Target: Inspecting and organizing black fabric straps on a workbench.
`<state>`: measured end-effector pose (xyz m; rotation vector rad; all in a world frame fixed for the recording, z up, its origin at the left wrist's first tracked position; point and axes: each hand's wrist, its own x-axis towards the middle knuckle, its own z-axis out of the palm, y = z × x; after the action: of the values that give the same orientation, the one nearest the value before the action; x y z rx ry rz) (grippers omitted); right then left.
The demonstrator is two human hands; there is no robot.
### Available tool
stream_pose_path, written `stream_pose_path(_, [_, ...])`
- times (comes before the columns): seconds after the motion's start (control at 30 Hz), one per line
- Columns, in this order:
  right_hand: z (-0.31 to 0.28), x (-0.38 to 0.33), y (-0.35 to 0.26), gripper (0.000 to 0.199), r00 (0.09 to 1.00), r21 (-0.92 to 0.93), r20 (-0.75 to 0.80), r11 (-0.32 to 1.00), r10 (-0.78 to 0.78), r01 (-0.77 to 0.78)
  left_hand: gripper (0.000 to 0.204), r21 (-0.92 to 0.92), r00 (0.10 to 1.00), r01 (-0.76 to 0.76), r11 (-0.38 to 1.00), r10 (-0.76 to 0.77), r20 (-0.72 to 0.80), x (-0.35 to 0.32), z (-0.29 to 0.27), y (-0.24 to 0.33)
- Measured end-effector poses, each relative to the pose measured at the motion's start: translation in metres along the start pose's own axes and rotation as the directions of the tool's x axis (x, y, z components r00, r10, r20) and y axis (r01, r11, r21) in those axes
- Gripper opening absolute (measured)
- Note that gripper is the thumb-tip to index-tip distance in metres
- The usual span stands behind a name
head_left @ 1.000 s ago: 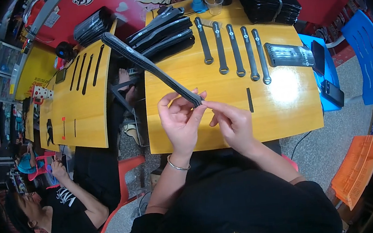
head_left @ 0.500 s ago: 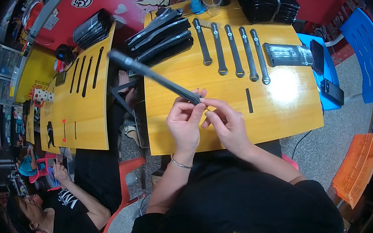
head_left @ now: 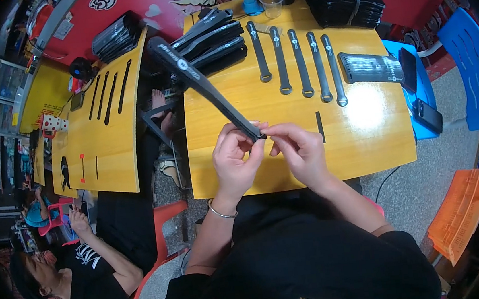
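In the head view, both hands meet over the front part of the yellow table, close together at one end of a black strap bundle [head_left: 211,91]. The left hand [head_left: 235,160] is clamped on the bundle's lower end, the thumb on the near side and the curled fingers behind. From that grip the bundle slants up and away to the person's left, its long part raised clear of both hands and its rounded far end in front of a pile of black straps [head_left: 211,21] at the back of the table [head_left: 231,179]. Pale printing runs along the upper part of its face, and layered edges show near the grip.

The right hand [head_left: 302,150] is just to the right of the bundle's lower tip. Its thumb and forefinger come together at that tip, beside the left fingertips; the contact is too small to tell whether they pinch the bundle or only touch it. The rest of the bundle lies to the left of this hand.

Beyond the right hand, a short black strip [head_left: 321,127] lies on the table, apart from the fingers. Farther back, five flat straps [head_left: 301,65] lie side by side, roughly lengthwise, with a flat dark packet [head_left: 370,68] to their right.
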<state>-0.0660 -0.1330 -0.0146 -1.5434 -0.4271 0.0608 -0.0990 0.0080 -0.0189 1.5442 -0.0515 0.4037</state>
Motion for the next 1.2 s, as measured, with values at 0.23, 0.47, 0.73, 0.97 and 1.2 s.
stream_pose_path(0.23, [-0.022,0.005,-0.008,0.018,0.982,-0.072,0.189,0.997,-0.021,0.035,0.007,0.012,0.998,0.037,0.999,-0.037,-0.048,-0.012,-0.005,-0.006])
stream_pose_path(0.47, [-0.013,-0.002,0.017,0.018,0.984,0.232,0.175,0.970,0.026,-0.067,0.008,-0.271,0.983,0.182,0.945,-0.170,0.068,-0.017,0.000,-0.004])
stream_pose_path(0.73, [-0.023,0.011,-0.002,0.003,0.995,0.289,0.052,0.952,0.088,-0.100,0.010,0.035,0.989,0.023,0.999,-0.028,0.144,-0.014,-0.008,0.003])
stream_pose_path(0.97, [-0.036,0.019,-0.040,0.012,0.917,-0.055,0.301,0.955,-0.261,0.290,0.016,0.247,0.898,0.135,0.960,-0.223,0.378,-0.033,-0.021,-0.007])
stream_pose_path(1.2, [-0.023,-0.001,-0.044,0.027,0.833,-0.264,0.479,0.860,-0.276,0.437,0.023,-0.381,0.875,0.480,0.790,-0.401,0.270,-0.028,-0.016,0.014])
